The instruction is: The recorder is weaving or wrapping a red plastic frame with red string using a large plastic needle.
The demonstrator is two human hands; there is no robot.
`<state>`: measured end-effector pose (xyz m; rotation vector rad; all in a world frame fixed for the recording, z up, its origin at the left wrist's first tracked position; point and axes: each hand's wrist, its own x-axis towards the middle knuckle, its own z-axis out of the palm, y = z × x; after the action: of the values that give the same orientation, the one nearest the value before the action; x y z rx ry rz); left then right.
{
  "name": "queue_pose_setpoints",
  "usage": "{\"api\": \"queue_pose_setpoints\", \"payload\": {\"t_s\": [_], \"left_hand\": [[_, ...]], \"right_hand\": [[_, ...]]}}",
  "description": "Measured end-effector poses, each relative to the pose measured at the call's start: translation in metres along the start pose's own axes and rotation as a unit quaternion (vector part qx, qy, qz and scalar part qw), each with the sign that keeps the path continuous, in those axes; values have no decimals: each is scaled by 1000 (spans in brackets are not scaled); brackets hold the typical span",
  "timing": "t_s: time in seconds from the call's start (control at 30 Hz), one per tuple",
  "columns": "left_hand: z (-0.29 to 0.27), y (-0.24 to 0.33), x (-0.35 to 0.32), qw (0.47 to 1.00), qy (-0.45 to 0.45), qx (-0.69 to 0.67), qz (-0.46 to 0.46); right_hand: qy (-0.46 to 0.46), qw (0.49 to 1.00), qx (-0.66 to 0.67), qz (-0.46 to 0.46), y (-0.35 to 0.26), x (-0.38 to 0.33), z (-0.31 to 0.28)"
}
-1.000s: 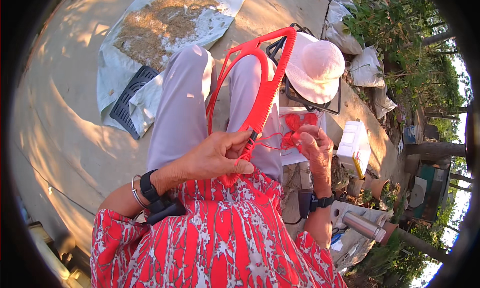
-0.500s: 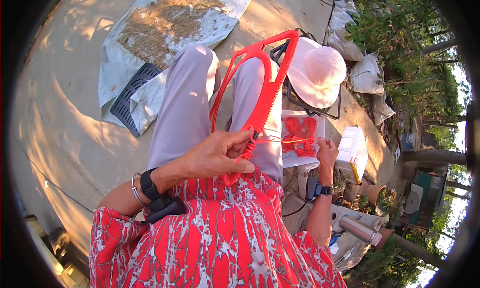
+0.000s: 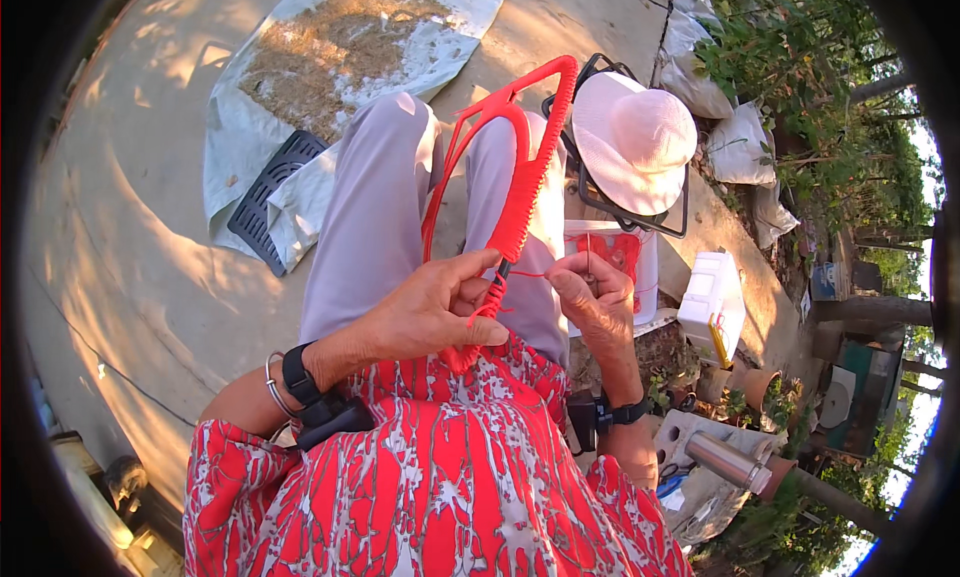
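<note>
Left hand [image 3: 430, 312]: curled around red woven frame [image 3: 510, 192].
Right hand [image 3: 595, 297]: pinching red cord [image 3: 527, 274].
Beyond right hand: white tub, red label [image 3: 612, 257].

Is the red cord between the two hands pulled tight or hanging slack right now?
Pulled tight. The red cord runs in a straight line from the wrapped frame in the left hand to the pinching right hand.

Head-worn fisheye view, looking steeply down, close over lap [image 3: 380, 227]
</note>
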<state>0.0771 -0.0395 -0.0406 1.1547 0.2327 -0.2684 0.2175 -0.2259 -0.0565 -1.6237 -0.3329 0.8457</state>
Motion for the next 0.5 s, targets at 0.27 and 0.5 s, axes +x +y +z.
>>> {"api": "queue_pose_setpoints", "payload": {"t_s": [0.27,0.5], "left_hand": [[2,-10,2,998,36,24,40],[7,-4,8,997,3,80,11]], "right_hand": [[-32,982,-177,-65,-44,-15,52],[41,994,-80,-62,-34,-25,52]]}}
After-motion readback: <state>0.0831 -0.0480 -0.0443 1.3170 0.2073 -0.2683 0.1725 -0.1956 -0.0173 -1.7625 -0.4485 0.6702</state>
